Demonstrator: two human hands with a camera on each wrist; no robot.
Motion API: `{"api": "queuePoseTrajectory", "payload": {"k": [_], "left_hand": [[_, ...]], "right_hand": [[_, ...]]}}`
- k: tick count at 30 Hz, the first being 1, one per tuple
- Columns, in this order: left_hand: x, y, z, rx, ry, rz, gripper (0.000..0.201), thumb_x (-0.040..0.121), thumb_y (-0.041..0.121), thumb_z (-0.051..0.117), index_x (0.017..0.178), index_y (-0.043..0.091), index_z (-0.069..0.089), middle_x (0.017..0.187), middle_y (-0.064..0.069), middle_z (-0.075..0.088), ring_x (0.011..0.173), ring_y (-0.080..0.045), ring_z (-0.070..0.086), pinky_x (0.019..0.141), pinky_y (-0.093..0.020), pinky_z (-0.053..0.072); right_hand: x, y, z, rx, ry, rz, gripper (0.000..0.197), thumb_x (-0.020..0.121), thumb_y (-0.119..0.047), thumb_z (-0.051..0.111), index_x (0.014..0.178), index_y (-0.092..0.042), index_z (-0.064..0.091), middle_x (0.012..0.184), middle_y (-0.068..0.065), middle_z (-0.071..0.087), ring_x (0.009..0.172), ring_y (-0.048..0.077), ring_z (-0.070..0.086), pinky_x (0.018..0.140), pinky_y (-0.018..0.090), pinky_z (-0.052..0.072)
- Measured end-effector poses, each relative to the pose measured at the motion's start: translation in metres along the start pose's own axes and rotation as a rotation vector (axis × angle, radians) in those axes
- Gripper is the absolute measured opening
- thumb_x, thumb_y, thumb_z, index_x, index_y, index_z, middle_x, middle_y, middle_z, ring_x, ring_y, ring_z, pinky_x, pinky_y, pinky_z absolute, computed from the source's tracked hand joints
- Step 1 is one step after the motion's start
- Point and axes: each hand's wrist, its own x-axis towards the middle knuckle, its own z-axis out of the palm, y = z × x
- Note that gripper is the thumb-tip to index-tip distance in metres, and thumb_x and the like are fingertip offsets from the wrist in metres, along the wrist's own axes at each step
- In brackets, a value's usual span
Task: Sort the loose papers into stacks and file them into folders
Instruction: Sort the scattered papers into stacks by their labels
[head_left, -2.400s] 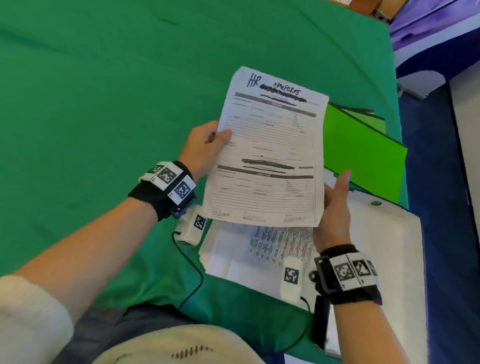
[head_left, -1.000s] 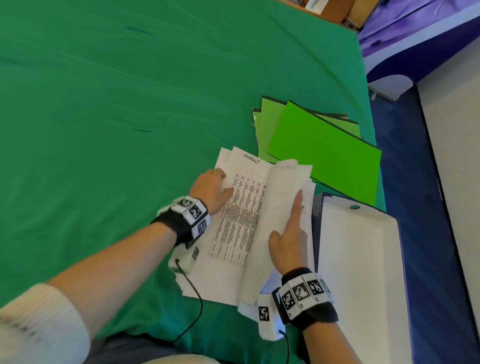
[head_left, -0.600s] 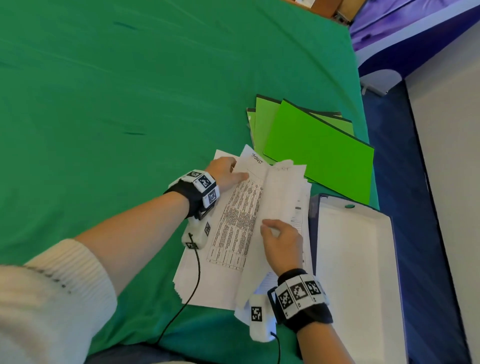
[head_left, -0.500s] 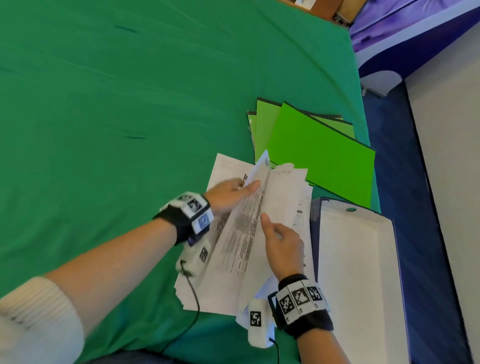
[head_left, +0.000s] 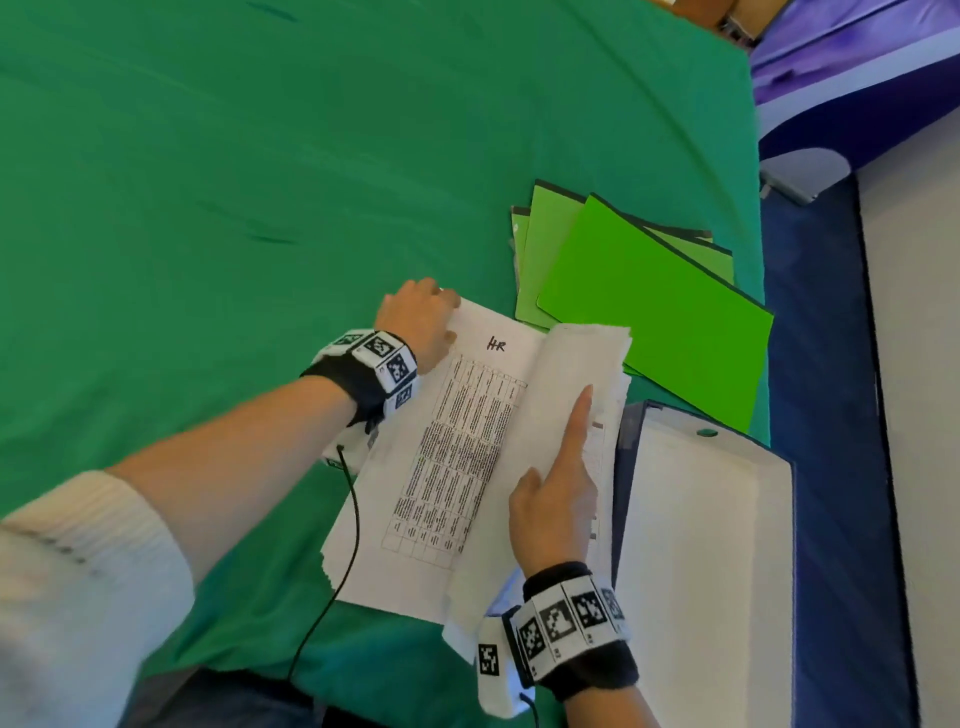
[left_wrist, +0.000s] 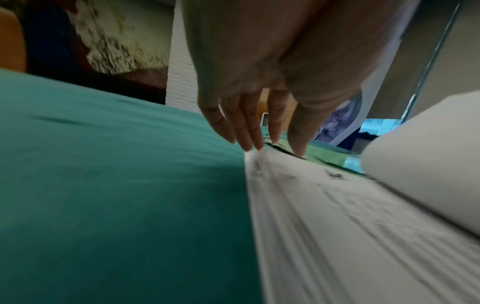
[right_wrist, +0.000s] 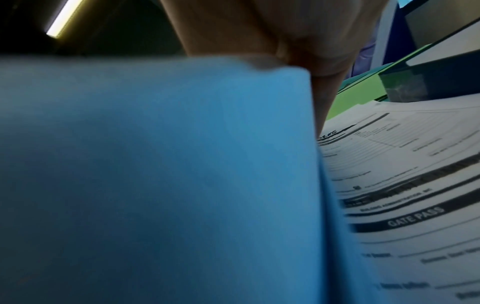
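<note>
A stack of loose papers (head_left: 457, 467) lies on the green cloth, and its top sheet carries a table and the handwritten letters "HR". My left hand (head_left: 421, 317) touches the stack's far left corner; the fingertips (left_wrist: 253, 147) are straight on the paper edge (left_wrist: 337, 226). Several turned-over pages (head_left: 566, 374) curl up on the right. My right hand (head_left: 558, 483) lays its outstretched index finger (head_left: 584, 410) along their blank back. In the right wrist view a blurred sheet (right_wrist: 155, 164) hides the fingers, and beside it lies a "GATE PASS" form (right_wrist: 415, 209). Bright green folders (head_left: 649, 312) lie fanned just beyond the stack.
An open white binder (head_left: 717, 545) with a dark blue spine lies right of the papers, at the table's right edge. A black cable (head_left: 343, 561) runs from my left wrist across the cloth. Green cloth (head_left: 234, 182) stretches far and left. Blue floor (head_left: 821, 364) lies to the right.
The lifted task-list sheet has gone over to the right pile, uncovering the "HR" sheet. My left hand moved to the stack's far left corner. My right index finger straightened onto the turned pages.
</note>
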Motion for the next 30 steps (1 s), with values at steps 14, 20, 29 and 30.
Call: {"api": "queuePoseTrajectory", "payload": {"k": [14,20,29,30], "left_hand": [[0.008,0.005,-0.019,0.285,0.083,0.383,0.045,0.104,0.046,0.031,0.091,0.021,0.066,0.098,0.002,0.063,0.089,-0.020,0.057,0.073,-0.034,0.050],[0.002,0.014,-0.014,0.323,0.162,0.533,0.028,0.104,0.024,0.040,0.123,0.020,0.060,0.112,-0.001,0.056,0.090,-0.016,0.051,0.073,-0.025,0.039],[0.001,0.020,-0.012,0.299,0.241,0.632,0.037,0.103,0.040,0.036,0.112,0.024,0.068,0.129,0.000,0.060,0.105,-0.018,0.058,0.080,-0.034,0.048],[0.003,0.021,-0.013,0.301,0.252,0.690,0.035,0.102,0.037,0.039,0.111,0.023,0.070,0.135,-0.001,0.057,0.109,-0.019,0.056,0.083,-0.035,0.047]], "right_hand": [[0.012,0.006,-0.004,-0.186,-0.079,0.040,0.036,0.091,-0.003,0.049,0.119,-0.017,0.065,0.105,0.011,0.065,0.096,0.025,0.061,0.080,0.021,0.040],[0.010,0.004,-0.002,-0.173,-0.034,0.051,0.036,0.091,-0.004,0.049,0.120,-0.016,0.066,0.105,0.013,0.068,0.095,0.024,0.062,0.079,0.018,0.038],[0.008,-0.005,-0.002,-0.220,-0.034,0.097,0.041,0.094,-0.048,0.049,0.119,-0.020,0.067,0.113,0.005,0.069,0.103,0.021,0.062,0.084,0.028,0.046],[0.009,-0.006,-0.001,-0.217,-0.035,0.099,0.046,0.093,-0.053,0.048,0.119,-0.020,0.067,0.113,0.005,0.069,0.103,0.021,0.062,0.084,0.028,0.046]]}}
